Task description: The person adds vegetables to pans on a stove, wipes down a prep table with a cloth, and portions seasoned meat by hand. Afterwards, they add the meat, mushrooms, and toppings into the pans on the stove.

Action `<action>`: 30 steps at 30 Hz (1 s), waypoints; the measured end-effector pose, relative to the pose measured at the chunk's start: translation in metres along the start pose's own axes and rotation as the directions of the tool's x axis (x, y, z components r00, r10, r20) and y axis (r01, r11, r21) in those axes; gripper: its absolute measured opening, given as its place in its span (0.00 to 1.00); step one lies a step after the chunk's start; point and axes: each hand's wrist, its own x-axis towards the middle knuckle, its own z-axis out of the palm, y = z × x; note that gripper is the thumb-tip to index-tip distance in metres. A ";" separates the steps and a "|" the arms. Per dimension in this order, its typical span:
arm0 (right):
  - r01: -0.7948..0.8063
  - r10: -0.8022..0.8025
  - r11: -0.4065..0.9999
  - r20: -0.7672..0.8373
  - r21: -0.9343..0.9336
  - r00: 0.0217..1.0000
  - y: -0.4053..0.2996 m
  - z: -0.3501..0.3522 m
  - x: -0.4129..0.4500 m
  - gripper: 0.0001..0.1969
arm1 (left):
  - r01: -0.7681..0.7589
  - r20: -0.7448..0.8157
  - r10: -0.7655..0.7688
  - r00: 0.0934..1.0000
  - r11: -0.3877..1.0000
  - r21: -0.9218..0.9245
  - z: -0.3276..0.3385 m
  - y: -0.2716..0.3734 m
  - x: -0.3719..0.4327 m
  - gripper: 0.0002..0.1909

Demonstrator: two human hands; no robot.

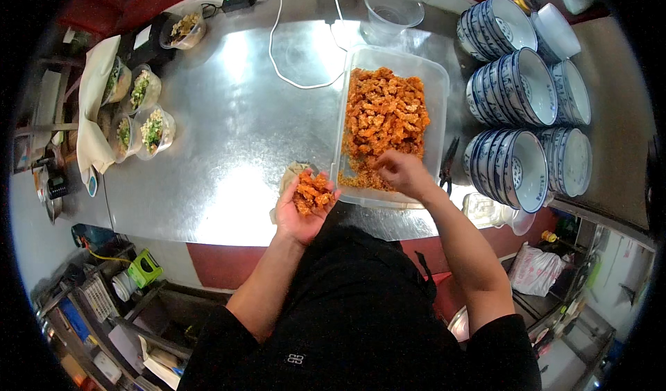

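A heap of orange-red fried, crumb-coated pieces (387, 110) fills much of a translucent plastic tub (439, 87) on the steel worktop. Over the tub's near end hangs my right hand (403, 172), its fingers curled down at the loose crumbs (359, 179). Whether anything is pinched in those fingers cannot be seen. To the left of the tub, my left hand (302, 224) is palm up and cradles a handful of the same fried pieces (314, 193). Behind that hand lies a crumpled beige cloth (291, 175), partly hidden.
Stacked blue-and-white bowls (512, 87) stand right of the tub, with dark-handled scissors (448, 165) between. A clear round bowl (394, 11) sits behind the tub. A white cable (276, 53) crosses the steel worktop (208, 126). Plastic cups of chopped food (155, 131) stand at left.
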 end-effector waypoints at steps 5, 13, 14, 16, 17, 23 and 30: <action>-0.147 0.073 0.975 -0.384 -0.167 0.921 -0.009 -0.024 -0.019 0.13 | -0.015 0.013 0.015 1.000 1.000 -0.025 -0.008 0.004 0.003 0.16; -0.234 0.289 0.937 0.199 -0.259 0.937 -0.003 0.027 0.009 0.15 | 0.012 -0.009 -0.012 1.000 1.000 -0.002 -0.006 -0.006 0.006 0.16; -0.244 0.342 0.893 0.218 -0.377 0.914 -0.004 0.029 0.013 0.15 | 0.024 -0.010 -0.024 1.000 1.000 -0.002 -0.004 -0.007 0.006 0.17; -0.181 0.253 0.939 0.230 -0.293 0.940 -0.010 0.043 0.019 0.15 | 0.024 -0.054 -0.024 0.998 1.000 0.001 -0.001 -0.007 0.005 0.17; -0.112 0.162 0.971 0.236 -0.209 0.958 -0.010 0.048 0.023 0.16 | 0.024 -0.098 -0.024 0.995 1.000 0.000 0.001 -0.007 0.004 0.17; -0.119 0.089 0.943 0.108 0.311 0.990 0.008 0.058 0.032 0.19 | 0.034 0.035 -0.033 0.999 0.999 -0.035 -0.016 -0.004 0.005 0.14; 0.172 -0.184 0.981 -0.140 -0.095 0.973 -0.016 0.074 0.046 0.25 | 0.009 -0.052 -0.009 0.999 1.000 -0.004 -0.016 -0.003 0.004 0.14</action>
